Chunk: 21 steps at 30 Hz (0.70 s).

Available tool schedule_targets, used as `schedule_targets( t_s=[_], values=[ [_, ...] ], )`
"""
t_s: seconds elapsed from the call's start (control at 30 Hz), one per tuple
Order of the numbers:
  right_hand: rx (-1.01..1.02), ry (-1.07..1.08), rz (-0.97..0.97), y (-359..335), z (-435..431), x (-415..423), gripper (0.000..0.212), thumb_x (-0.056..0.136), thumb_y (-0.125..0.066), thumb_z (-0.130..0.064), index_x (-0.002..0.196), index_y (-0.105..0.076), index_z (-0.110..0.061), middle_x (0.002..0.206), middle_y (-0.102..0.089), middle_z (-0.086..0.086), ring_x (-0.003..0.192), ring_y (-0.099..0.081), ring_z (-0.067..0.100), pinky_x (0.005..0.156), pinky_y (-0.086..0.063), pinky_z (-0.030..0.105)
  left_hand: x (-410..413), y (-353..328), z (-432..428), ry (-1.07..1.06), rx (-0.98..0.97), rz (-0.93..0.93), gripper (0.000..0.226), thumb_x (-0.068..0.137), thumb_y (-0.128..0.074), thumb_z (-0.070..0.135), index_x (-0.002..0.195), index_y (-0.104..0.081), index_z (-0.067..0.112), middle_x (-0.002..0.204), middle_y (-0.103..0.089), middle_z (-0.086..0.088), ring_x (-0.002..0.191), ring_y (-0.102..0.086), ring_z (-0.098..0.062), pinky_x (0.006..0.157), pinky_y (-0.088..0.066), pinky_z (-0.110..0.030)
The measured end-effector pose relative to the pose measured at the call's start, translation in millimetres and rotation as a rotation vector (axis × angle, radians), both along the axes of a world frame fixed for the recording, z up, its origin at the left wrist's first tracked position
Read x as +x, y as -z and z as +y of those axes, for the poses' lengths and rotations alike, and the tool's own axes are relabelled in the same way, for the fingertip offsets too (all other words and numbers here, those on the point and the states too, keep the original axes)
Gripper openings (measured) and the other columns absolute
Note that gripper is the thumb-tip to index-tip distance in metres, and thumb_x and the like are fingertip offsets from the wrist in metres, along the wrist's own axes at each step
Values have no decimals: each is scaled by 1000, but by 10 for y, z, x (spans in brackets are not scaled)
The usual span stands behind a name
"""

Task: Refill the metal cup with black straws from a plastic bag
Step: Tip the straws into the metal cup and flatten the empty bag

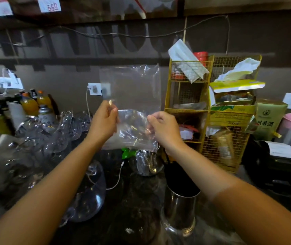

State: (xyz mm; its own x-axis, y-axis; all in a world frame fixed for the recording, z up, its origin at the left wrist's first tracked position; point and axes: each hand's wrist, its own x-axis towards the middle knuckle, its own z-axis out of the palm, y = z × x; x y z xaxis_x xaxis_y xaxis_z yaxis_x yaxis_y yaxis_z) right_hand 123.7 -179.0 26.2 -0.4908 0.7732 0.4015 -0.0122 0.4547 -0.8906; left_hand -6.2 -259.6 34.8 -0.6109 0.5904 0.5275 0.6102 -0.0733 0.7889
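Observation:
A clear plastic bag (pixel 132 96) hangs upright in front of me, see-through, with no straws visible inside. My left hand (pixel 104 121) pinches its left edge and my right hand (pixel 164 128) pinches its right side, both about mid-height of the bag. Below my right forearm stands the metal cup (pixel 179 209) on the dark counter. A thick bunch of black straws (pixel 176 175) sticks out of its mouth and leans up to the left.
Several upturned glasses (pixel 52 138) and a large glass bowl (pixel 89 198) crowd the counter on the left. A yellow wire rack (pixel 187 106) stuffed with packets stands behind on the right. A white cable (pixel 118 179) crosses the counter. A black receipt printer (pixel 273 167) sits at the right.

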Motion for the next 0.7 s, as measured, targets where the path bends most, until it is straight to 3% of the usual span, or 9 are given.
schedule_targets(
  t_s=[0.1, 0.17, 0.23, 0.3, 0.37, 0.43, 0.5, 0.57, 0.7],
  values=[
    [62, 14, -70, 286, -139, -100, 29, 90, -42, -15, 68, -53, -2, 65, -54, 15, 63, -54, 30, 67, -48, 41, -7, 346, -190, -137, -84, 105, 11, 92, -36, 14, 82, -40, 13, 66, -44, 5, 59, -41, -12, 50, -29, -26],
    [82, 27, -117, 496, -218, -125, 33, 91, -41, -15, 59, -47, -7, 61, -50, 12, 60, -48, 25, 63, -43, 35, 0, 594, -309, -180, -138, 113, 8, 92, -36, 14, 90, -42, 9, 69, -48, 2, 62, -44, -18, 53, -24, -32],
    [111, 39, -168, 719, -307, -116, 41, 91, -42, -15, 51, -35, -15, 54, -40, 2, 51, -38, 14, 49, -31, 17, -10, 860, -401, -210, -199, 111, 14, 92, -36, 14, 97, -44, 3, 77, -55, -15, 70, -51, -30, 61, -30, -31],
    [94, 24, -215, 976, -389, -96, 44, 92, -41, -16, 50, -31, -20, 52, -35, -3, 49, -32, 8, 47, -31, 13, -27, 1149, -468, -226, -267, 108, 15, 92, -35, 15, 96, -43, 3, 79, -57, -25, 75, -56, -40, 63, -36, -37],
    [61, 16, -290, 1263, -437, -70, 41, 93, -41, -18, 53, -34, -20, 53, -36, -5, 50, -35, 9, 46, -32, 14, -9, 1437, -513, -223, -368, 95, 14, 93, -33, 16, 92, -42, 5, 75, -56, -23, 74, -57, -41, 63, -42, -43],
    [32, 15, -385, 1556, -455, -31, 30, 93, -41, -21, 64, -45, -15, 57, -42, -4, 58, -45, 17, 52, -34, 22, 25, 1725, -546, -223, -492, 77, 15, 93, -32, 18, 93, -42, 6, 78, -58, -24, 76, -58, -41, 67, -45, -46],
    [1, 15, -484, 1864, -463, 22, 25, 94, -41, -23, 81, -55, -7, 69, -57, 8, 72, -55, 26, 62, -39, 33, 69, 2005, -574, -217, -600, 83, 16, 93, -32, 19, 97, -41, 5, 87, -62, -29, 81, -58, -44, 71, -45, -46],
    [-18, 31, -577, 2147, -476, 97, 25, 94, -40, -24, 93, -56, -5, 88, -66, 20, 84, -61, 33, 71, -47, 39, 140, 2263, -598, -189, -696, 110, 18, 93, -31, 19, 99, -40, 5, 94, -62, -31, 85, -58, -46, 75, -46, -48],
    [33, 50, -800, 2522, -517, 233, 23, 94, -38, -20, 113, -45, -9, 99, -67, 20, 90, -63, 34, 76, -51, 41, 288, 2618, -616, -134, -889, 90, 21, 93, -30, 23, 105, -37, 7, 100, -63, -25, 91, -58, -43, 76, -43, -45]
  ],
)
